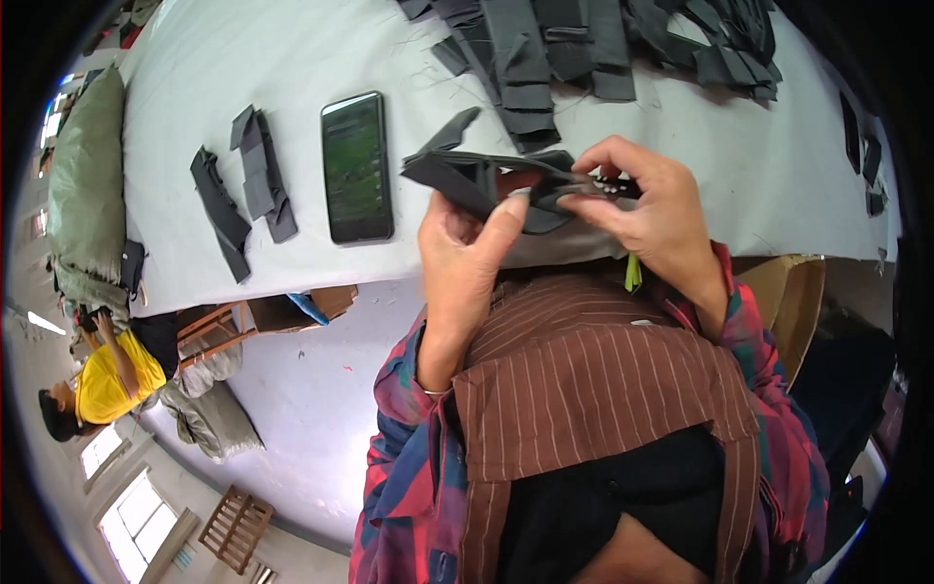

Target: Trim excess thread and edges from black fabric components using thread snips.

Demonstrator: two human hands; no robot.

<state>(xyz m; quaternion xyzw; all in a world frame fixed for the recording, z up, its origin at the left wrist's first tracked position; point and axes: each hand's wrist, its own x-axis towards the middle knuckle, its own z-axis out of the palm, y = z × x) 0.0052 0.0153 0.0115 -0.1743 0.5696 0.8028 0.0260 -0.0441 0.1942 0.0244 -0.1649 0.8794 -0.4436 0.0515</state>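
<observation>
A folded dark grey fabric strip (452,180) is held up over the near edge of the table, bent so that gaps show between its layers. My left hand (465,248) grips it from below, the thumb pressed on its near side. My right hand (650,200) is closed around what look like small thread snips (611,185), dark with pale dots at the grip. Their metal end lies against the right end of the strip. Whether the blades are parted cannot be made out.
A phone (356,167) lies on the white-covered table (282,73), with two dark fabric strips (263,175) left of it. Piles of dark strips (559,58) cover the far side. A cardboard box (793,307) stands at right. A person in yellow (122,380) is at far left, near stuffed sacks (88,185).
</observation>
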